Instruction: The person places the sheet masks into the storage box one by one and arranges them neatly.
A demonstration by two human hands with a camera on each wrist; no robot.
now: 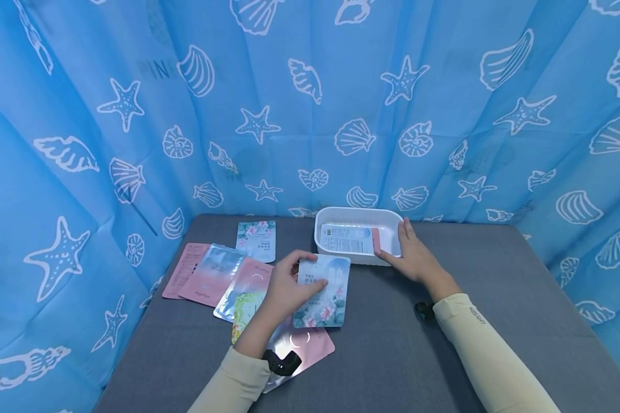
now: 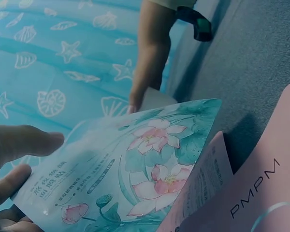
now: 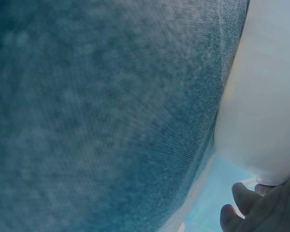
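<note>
My left hand [image 1: 281,289] pinches a pale blue face mask sachet [image 1: 330,307] printed with pink lotus flowers, thumb on its front. In the left wrist view, this sachet [image 2: 150,169] is tilted, above a pink PMPM sachet [image 2: 261,193]. My right hand [image 1: 415,258] grips the right end of a white plastic box [image 1: 359,260], thumb at the near rim and fingers at the far corner. A blue and pink sachet [image 1: 348,238] lies flat inside it. In the right wrist view, the box wall [image 3: 266,92] hides part of my fingers [image 3: 245,197].
Left of the box, several sachets lie on the grey cloth: a lotus one [image 1: 258,244], pink ones [image 1: 186,269] overlapping, a green and yellow one [image 1: 245,312] partly under my left arm, and a shiny pink one [image 1: 315,347]. A blue shell-patterned curtain [image 1: 310,115] hangs behind.
</note>
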